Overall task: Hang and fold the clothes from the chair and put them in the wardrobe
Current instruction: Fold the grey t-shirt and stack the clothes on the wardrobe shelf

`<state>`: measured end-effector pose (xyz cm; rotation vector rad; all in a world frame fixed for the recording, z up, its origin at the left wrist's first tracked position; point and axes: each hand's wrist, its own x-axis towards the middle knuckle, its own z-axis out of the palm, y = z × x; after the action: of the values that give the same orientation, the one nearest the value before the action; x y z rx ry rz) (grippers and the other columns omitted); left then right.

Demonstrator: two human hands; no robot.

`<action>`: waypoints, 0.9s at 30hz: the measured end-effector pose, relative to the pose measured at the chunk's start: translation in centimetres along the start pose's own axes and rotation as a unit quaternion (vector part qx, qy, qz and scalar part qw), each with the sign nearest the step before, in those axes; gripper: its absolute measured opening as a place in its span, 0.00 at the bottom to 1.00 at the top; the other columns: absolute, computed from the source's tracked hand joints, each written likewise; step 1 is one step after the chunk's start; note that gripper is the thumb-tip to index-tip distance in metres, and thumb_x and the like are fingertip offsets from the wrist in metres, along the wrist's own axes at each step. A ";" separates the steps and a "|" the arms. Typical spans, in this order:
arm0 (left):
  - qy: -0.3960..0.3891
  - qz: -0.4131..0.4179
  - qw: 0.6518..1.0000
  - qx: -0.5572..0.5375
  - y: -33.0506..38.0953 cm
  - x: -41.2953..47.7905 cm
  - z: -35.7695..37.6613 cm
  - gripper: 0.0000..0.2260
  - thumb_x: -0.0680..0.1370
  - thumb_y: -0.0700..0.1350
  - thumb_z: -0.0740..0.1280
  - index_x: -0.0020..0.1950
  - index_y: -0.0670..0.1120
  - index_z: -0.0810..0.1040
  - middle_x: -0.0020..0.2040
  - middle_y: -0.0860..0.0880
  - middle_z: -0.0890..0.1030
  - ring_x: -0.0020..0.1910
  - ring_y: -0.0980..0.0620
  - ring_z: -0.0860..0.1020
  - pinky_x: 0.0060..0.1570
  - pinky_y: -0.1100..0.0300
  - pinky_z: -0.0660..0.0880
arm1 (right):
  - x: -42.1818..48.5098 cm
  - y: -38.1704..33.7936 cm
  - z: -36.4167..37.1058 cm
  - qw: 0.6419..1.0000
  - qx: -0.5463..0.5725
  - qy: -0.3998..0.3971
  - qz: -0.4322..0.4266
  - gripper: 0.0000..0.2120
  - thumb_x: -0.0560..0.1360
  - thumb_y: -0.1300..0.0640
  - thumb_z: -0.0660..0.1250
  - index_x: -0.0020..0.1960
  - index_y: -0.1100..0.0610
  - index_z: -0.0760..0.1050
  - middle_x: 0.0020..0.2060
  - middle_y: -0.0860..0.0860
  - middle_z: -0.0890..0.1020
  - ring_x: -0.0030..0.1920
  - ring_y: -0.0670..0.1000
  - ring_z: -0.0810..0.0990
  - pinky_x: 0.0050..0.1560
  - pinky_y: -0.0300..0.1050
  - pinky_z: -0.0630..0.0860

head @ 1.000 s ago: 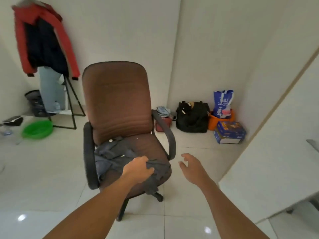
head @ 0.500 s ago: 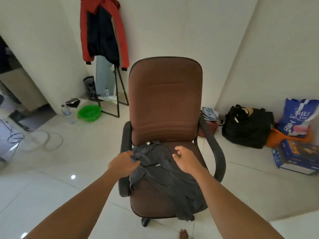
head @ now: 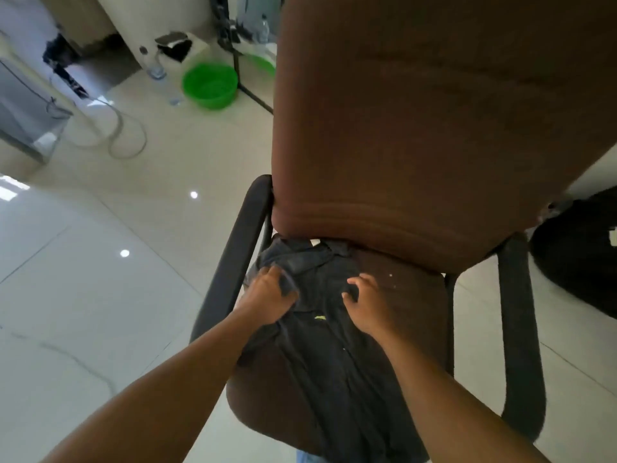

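your left hand (head: 267, 295) bunches a fold of the dark shirt (head: 334, 349) near its collar end, fingers curled into the cloth. your right hand (head: 365, 304), a little apart from it on the same shirt, pinches the fabric with bent fingers. the two hands do not touch. the shirt lies crumpled lengthwise down the brown seat of the chair (head: 414, 295), its collar end tucked against the foot of the backrest (head: 417, 128) and its lower end spilling over the seat's front edge. a small yellow-green mark (head: 320, 317) shows on the cloth between your wrists. the left armrest (head: 233, 262) runs just beside your left hand; the right armrest (head: 521, 329) stands well apart from your right. pale glossy floor (head: 83, 295) spreads to the left. beyond the chair, a green basin (head: 208, 85) sits on the floor near a clear plastic bottle (head: 155, 66), with a loop of hose (head: 128, 137) lying nearby. a black bag (head: 577, 262) rests on the floor past the right armrest.
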<state>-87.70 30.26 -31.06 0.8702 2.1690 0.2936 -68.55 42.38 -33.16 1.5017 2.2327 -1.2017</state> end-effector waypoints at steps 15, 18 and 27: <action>0.046 -0.121 0.991 -0.024 -3.2 16.2 6.1 0.21 0.80 0.50 0.62 0.73 0.50 0.70 0.79 0.41 0.58 0.75 0.36 0.62 0.72 0.42 0.65 | 15.4 2.7 5.4 0.993 -0.096 -0.038 -0.054 0.22 0.80 0.53 0.64 0.73 0.53 0.69 0.80 0.54 0.46 0.77 0.57 0.55 0.73 0.49 0.60; 0.045 -0.119 0.992 -0.020 -3.8 16.8 6.2 0.17 0.80 0.48 0.60 0.67 0.48 0.77 0.74 0.41 0.66 0.71 0.37 0.66 0.71 0.44 0.66 | 15.8 2.9 5.5 0.988 -0.135 -0.040 -0.056 0.26 0.80 0.52 0.63 0.76 0.55 0.64 0.79 0.54 0.51 0.76 0.59 0.57 0.73 0.52 0.61; 0.083 -0.078 0.992 -0.052 -1.8 11.9 4.5 0.13 0.80 0.42 0.62 0.56 0.49 0.85 0.61 0.46 0.78 0.62 0.43 0.75 0.61 0.49 0.74 | 11.9 2.1 3.0 0.985 -0.065 0.131 -0.095 0.12 0.75 0.53 0.70 0.58 0.53 0.81 0.61 0.51 0.78 0.61 0.56 0.74 0.62 0.54 0.73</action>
<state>-90.92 36.57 -41.74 0.6336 2.3378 0.4101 -73.13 48.76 -42.78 1.4986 2.6220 -0.9275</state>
